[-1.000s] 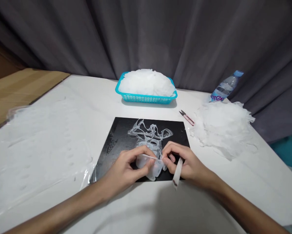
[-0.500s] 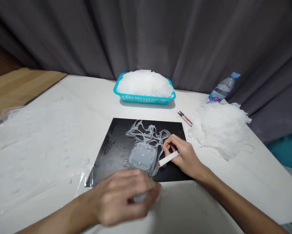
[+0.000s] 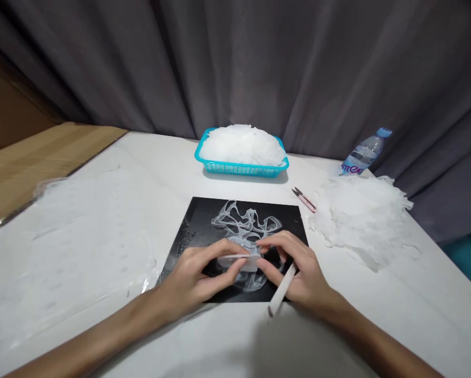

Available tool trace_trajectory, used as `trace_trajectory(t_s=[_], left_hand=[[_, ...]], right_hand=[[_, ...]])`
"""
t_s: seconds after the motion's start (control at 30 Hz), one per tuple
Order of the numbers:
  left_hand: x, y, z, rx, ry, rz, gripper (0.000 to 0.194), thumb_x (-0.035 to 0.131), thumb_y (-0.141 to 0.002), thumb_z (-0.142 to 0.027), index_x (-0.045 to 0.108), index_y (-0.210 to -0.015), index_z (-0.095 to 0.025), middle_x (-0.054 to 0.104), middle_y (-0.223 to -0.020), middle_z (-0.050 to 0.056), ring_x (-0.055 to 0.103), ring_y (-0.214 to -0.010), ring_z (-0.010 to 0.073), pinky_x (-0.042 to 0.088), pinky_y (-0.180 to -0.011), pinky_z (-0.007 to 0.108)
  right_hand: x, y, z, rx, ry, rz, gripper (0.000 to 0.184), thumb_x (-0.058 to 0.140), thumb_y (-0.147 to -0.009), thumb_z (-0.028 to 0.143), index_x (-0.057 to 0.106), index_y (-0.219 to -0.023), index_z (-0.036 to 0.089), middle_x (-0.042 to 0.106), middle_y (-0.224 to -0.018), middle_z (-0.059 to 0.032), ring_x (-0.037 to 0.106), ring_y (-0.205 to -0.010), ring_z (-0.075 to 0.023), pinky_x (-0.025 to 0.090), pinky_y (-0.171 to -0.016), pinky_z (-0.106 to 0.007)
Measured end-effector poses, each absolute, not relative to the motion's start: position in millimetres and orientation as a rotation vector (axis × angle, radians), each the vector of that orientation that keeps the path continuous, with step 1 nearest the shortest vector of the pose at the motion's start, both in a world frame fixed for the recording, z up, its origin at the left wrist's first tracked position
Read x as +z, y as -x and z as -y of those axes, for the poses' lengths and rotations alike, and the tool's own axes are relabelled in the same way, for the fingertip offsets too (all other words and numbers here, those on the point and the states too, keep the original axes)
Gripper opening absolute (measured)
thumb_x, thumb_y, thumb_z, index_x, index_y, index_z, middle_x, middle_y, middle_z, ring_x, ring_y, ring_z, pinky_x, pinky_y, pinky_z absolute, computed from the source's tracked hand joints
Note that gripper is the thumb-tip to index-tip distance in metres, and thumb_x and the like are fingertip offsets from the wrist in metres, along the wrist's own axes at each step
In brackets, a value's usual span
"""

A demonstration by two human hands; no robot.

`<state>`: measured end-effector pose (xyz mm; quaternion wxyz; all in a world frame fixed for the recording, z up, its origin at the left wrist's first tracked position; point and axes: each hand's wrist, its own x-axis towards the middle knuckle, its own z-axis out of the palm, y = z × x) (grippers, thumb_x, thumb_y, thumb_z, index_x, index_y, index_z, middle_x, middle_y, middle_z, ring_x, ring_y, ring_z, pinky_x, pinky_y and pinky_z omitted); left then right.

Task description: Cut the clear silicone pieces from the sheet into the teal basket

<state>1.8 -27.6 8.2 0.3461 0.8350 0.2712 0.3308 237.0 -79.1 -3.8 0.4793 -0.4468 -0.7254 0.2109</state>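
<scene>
My left hand [image 3: 209, 275] pinches one end of a thin translucent plastic piece [image 3: 251, 263], seen nearly edge-on. At its other end the fingertips of my right hand [image 3: 298, 268] are closed on it. A slim white stick [image 3: 281, 291] is tucked in my right hand and slants toward me, its near tip dark. Below both hands a black board [image 3: 184, 231] lies on the table. Tangled clear plastic strips [image 3: 245, 219] rest on it, and a pale grey-blue rounded piece is mostly hidden behind my fingers.
A blue basket [image 3: 243, 169] heaped with white translucent pieces stands at the back. Red-handled thread snips [image 3: 304, 199] lie beside a white pile [image 3: 361, 218] on the right, near a water bottle [image 3: 365, 152]. Clear plastic sheets [image 3: 89, 247] cover the left side; cardboard [image 3: 50, 163] lies beyond.
My left hand has risen from the near edge to meet my right hand over the board, and both now grip the thin piece. The white stick has swung to point toward me.
</scene>
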Motion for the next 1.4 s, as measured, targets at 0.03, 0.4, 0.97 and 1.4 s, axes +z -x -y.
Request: trace_trajectory(t_s=[0.03,0.4,0.97,1.4], left_hand=[[8,-2,28,0.863,-2.164,-0.699,0.017,0.067,-0.099,-0.013,0.071,-0.112,-0.023,0.080,-0.095,-0.005,0.075,-0.077,0.0079,0.055,-0.072,0.013],[6,-1,29,0.932,-2.182,-0.586,0.024,0.067,-0.100,-0.010,0.069,-0.119,-0.023,0.080,-0.104,-0.002,0.077,-0.088,0.0105,0.057,-0.081,0.016],[5,30,-10,0.406,-2.647,-0.461,0.027,0.055,-0.108,-0.026,0.061,-0.134,-0.026,0.064,-0.140,0.008,0.063,-0.129,0.0259,0.050,-0.112,0.039],[4,25,2,0.448,-2.825,-0.263,0.028,0.052,-0.101,-0.012,0.063,-0.126,-0.019,0.070,-0.133,0.012,0.067,-0.119,0.0277,0.055,-0.104,0.042]], right_hand=[[-4,-235,79,0.507,1.057,1.791,0.019,0.071,-0.098,0.019,0.069,-0.116,0.024,0.071,-0.093,-0.0019,0.057,-0.076,-0.0149,0.047,-0.066,-0.028],[-3,-231,86,0.230,0.931,1.875,0.024,0.072,-0.093,0.005,0.068,-0.111,0.020,0.079,-0.099,-0.0034,0.069,-0.083,-0.0158,0.051,-0.076,-0.032],[55,-228,-92,0.456,1.108,1.447,0.020,0.063,-0.095,0.042,0.058,-0.095,0.022,0.064,-0.082,0.0003,0.058,-0.071,-0.0142,0.045,-0.064,-0.026],[101,-212,-204,0.179,1.419,1.745,0.006,0.069,-0.089,0.023,0.066,-0.085,0.019,0.070,-0.107,-0.0105,0.061,-0.103,-0.0281,0.045,-0.097,-0.048]])
